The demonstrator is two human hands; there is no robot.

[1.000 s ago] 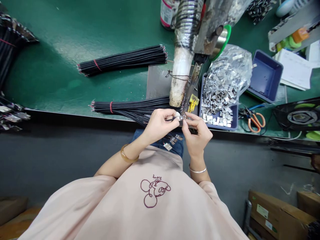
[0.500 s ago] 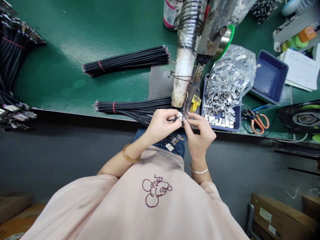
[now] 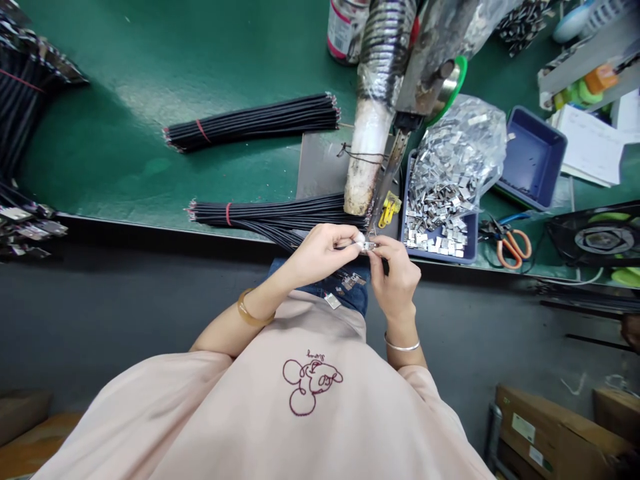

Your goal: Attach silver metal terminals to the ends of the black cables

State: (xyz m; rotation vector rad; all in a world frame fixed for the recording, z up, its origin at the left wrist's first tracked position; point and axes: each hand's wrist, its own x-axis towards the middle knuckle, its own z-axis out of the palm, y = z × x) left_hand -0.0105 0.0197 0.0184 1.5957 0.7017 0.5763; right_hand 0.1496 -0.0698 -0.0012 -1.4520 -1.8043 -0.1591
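Note:
My left hand (image 3: pixel 327 250) is closed in a pinch, with a white cover on one fingertip. It grips the end of a black cable, mostly hidden by the fingers. Opposite it, my right hand (image 3: pixel 396 273) pinches a small silver metal connector (image 3: pixel 369 246) that meets the left fingertips. Just above them is the lower end of a narrow metal soldering tool (image 3: pixel 387 177), beside a white taped fume hose (image 3: pixel 363 150). A banded bundle of black cables (image 3: pixel 280 212) runs along the table edge to my left hand. Finished-looking cable ends with metal connectors (image 3: pixel 332 301) lie over my lap.
Right of the hands, a blue tray (image 3: pixel 440 257) holds a plastic bag (image 3: pixel 467 133) and many metal connector shells. Orange-handled pliers (image 3: pixel 514 248), a second blue tray (image 3: pixel 561 143) and a fan (image 3: pixel 600 237) stand farther right. Another cable bundle (image 3: pixel 255 121) lies behind.
Both hands have drawn slightly down, away from the soldering tool's lower end. The metal connector now shows between the fingertips, and the right fingers are more curled. The view has shifted slightly.

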